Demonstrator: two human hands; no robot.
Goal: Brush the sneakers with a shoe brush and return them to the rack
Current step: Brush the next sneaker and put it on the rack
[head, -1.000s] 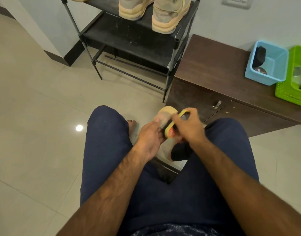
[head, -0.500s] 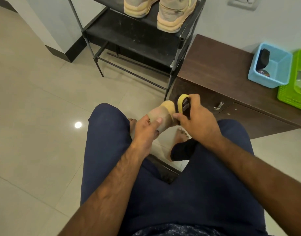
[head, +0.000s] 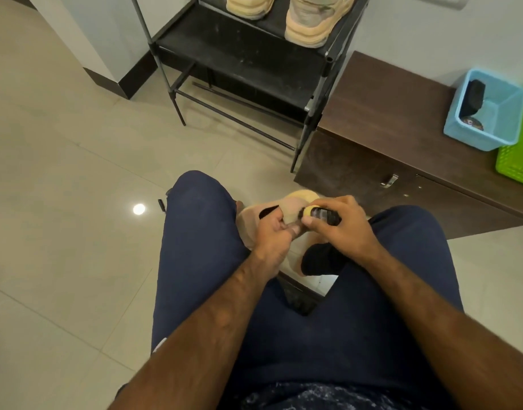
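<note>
Clearly mid-task, from the head view: the left hand (head: 272,233) grips a beige sneaker (head: 295,204) between the knees (head: 201,196) while the right hand (head: 344,230) holds the shoe brush (head: 320,215) against its upper. Two similar sneakers (head: 310,22) sit on the rack (head: 239,60); this one is not yet returned.

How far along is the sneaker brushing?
On the rack: two sneakers, brushed or not I cannot tell. In hand: the left hand holds a beige sneaker while the right hand holds the yellow brush against it. Left: finish brushing, return it to the rack.
</note>
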